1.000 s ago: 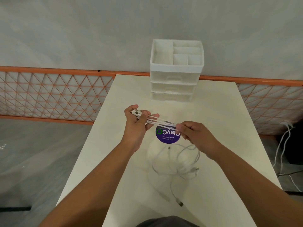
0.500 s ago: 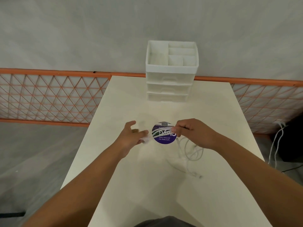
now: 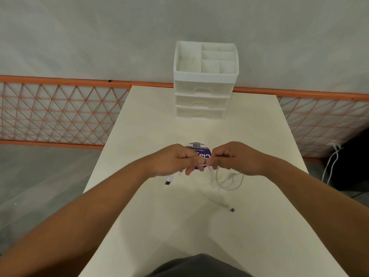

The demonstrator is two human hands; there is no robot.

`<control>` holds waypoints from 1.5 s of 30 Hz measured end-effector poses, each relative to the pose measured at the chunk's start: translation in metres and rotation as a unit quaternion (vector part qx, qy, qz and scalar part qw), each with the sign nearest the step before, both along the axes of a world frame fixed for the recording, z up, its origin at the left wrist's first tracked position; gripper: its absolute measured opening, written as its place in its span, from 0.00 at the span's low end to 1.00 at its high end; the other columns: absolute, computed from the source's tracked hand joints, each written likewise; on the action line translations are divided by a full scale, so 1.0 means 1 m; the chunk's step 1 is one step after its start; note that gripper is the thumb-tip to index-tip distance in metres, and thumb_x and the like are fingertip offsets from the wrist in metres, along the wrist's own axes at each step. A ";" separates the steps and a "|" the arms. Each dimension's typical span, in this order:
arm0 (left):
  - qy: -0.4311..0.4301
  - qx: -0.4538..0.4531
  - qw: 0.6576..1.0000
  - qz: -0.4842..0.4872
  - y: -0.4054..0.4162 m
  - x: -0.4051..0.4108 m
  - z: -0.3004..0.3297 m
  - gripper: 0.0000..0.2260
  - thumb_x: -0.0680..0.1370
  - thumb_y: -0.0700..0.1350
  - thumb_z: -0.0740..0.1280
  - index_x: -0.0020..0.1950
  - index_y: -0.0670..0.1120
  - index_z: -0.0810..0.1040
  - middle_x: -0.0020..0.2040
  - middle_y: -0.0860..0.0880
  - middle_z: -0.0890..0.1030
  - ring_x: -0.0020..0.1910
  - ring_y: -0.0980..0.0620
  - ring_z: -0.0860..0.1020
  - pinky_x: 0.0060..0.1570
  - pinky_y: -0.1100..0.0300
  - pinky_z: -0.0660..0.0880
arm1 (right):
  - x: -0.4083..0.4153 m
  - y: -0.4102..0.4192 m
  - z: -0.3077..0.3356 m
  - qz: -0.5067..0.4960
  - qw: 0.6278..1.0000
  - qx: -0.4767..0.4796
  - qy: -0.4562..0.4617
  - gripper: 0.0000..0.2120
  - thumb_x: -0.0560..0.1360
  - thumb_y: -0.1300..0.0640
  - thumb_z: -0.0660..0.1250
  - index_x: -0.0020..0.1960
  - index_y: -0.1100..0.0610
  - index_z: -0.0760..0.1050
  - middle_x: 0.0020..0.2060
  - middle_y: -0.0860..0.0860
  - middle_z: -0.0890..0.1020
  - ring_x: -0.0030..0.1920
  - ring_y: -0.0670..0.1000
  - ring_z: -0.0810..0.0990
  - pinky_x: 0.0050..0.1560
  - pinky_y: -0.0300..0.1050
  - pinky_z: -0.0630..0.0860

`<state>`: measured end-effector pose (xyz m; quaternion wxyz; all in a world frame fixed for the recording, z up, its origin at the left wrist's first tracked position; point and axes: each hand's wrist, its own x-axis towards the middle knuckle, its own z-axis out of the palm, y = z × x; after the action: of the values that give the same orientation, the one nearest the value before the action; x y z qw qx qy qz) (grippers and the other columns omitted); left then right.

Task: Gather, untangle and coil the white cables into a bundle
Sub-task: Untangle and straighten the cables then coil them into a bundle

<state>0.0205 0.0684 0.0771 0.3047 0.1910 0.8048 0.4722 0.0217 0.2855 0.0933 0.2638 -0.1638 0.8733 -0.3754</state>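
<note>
Thin white cables [image 3: 227, 182] hang in loose loops from my two hands down onto the cream table [image 3: 179, 226]. My left hand [image 3: 175, 160] and my right hand [image 3: 233, 158] meet fingertip to fingertip above the table's middle, both pinching the cables. One plug end [image 3: 168, 180] dangles below my left hand. Another cable end with a dark plug [image 3: 231, 209] lies on the table to the right of centre. How the strands cross inside my fingers is hidden.
A round purple sticker [image 3: 201, 151] lies on the table behind my hands. A white drawer organiser [image 3: 205, 80] stands at the table's far edge. Orange mesh fencing [image 3: 60, 112] runs behind. More white cables [image 3: 331, 162] hang off to the right by the floor.
My hands have come together from about a hand's width apart. The stretched bundle is gone; the cables now hang slack, and a plug end dangles under my left hand.
</note>
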 end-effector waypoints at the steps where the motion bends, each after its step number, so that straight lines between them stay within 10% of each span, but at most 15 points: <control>1: 0.007 -0.030 1.000 -0.002 -0.003 -0.003 0.000 0.13 0.79 0.53 0.65 0.48 0.46 0.85 0.30 0.58 0.78 0.32 0.61 0.73 0.36 0.69 0.69 | 0.001 0.000 -0.002 -0.007 1.000 0.013 -0.006 0.15 0.76 0.48 0.67 0.39 0.59 0.79 0.28 0.50 0.71 0.30 0.47 0.67 0.31 0.37 0.63; 7: 0.157 -0.297 0.941 0.043 -0.014 -0.011 -0.012 0.27 0.72 0.69 0.63 0.27 0.47 0.73 0.23 0.53 0.72 0.27 0.54 0.71 0.33 0.60 0.67 | 0.005 -0.016 -0.010 -0.024 0.975 0.188 0.113 0.27 0.73 0.35 0.61 0.36 0.59 0.78 0.26 0.48 0.75 0.27 0.47 0.71 0.34 0.44 0.68; 16: 0.085 -0.100 0.991 0.012 -0.031 -0.010 -0.001 0.14 0.81 0.51 0.61 0.49 0.43 0.81 0.29 0.56 0.69 0.28 0.61 0.68 0.32 0.72 0.67 | -0.005 0.003 -0.018 -0.033 0.971 0.208 0.111 0.28 0.75 0.34 0.56 0.33 0.54 0.78 0.24 0.46 0.75 0.28 0.47 0.74 0.33 0.38 0.68; 23: 0.103 -0.202 0.973 -0.034 -0.042 -0.022 -0.011 0.12 0.84 0.47 0.55 0.56 0.49 0.78 0.35 0.54 0.71 0.33 0.58 0.69 0.34 0.69 0.66 | -0.006 0.012 -0.039 0.019 0.993 0.104 0.054 0.12 0.81 0.52 0.57 0.46 0.57 0.75 0.33 0.46 0.78 0.30 0.44 0.72 0.29 0.31 0.66; 30: 0.130 -0.278 0.952 -0.012 -0.059 -0.033 -0.021 0.12 0.83 0.42 0.52 0.48 0.49 0.74 0.34 0.54 0.70 0.31 0.56 0.67 0.32 0.66 0.63 | -0.005 0.034 -0.047 -0.043 0.910 0.381 0.158 0.29 0.76 0.32 0.48 0.31 0.54 0.65 0.29 0.48 0.72 0.30 0.49 0.71 0.30 0.41 0.63; 38: 0.148 -0.275 0.950 -0.020 -0.064 -0.030 -0.019 0.14 0.82 0.57 0.55 0.44 0.53 0.76 0.32 0.54 0.71 0.32 0.55 0.68 0.36 0.60 0.65 | 0.001 0.051 -0.057 -0.042 0.984 0.147 0.091 0.18 0.79 0.40 0.52 0.41 0.51 0.71 0.29 0.48 0.72 0.32 0.50 0.70 0.37 0.44 0.67; 45: 0.154 -0.325 0.931 -0.060 -0.060 -0.035 -0.011 0.13 0.82 0.55 0.55 0.48 0.55 0.77 0.33 0.54 0.71 0.32 0.57 0.69 0.36 0.61 0.66 | -0.008 0.053 -0.055 -0.052 0.947 0.254 0.191 0.18 0.80 0.39 0.50 0.39 0.49 0.64 0.28 0.47 0.72 0.29 0.47 0.69 0.30 0.41 0.64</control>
<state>-0.0141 0.0079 0.0665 0.2503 0.1996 0.9383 0.1306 0.0136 0.3388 0.0385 0.1055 -0.1146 0.9810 -0.1157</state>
